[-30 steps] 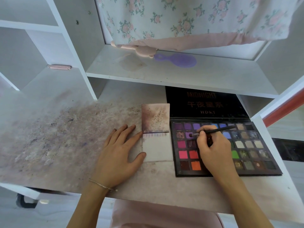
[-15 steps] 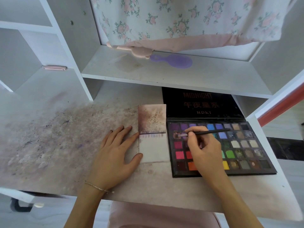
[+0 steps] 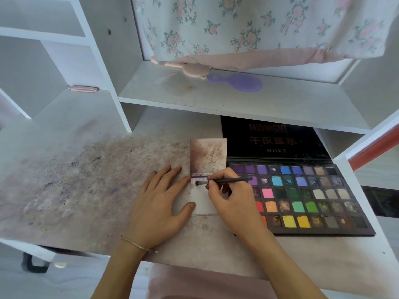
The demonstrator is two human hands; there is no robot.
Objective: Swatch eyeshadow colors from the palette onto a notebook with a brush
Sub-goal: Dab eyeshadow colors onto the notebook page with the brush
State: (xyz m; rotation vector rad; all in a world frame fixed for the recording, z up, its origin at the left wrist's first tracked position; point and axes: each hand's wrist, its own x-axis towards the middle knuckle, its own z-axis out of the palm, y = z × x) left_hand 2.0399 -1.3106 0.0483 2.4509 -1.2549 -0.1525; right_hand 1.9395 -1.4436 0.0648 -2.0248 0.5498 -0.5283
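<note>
Right hand [image 3: 232, 199] pinching brush [image 3: 224, 181], moved from palette [image 3: 302, 199] to notebook [image 3: 203, 203] at worktop centre | tip on page, swatching begins | left hand [image 3: 159, 208] flat, open, steadying notebook's left edge

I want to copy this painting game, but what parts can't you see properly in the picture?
All from the head view:
- Palette: the right hand covers its leftmost pans, so those colours can't be told.
- Notebook: the lower page's right part is hidden under that hand.
- Brush: whether its tip touches the paper is too small to tell.
- Pink item on the shelf: the flowered cloth hides part of it.
</note>
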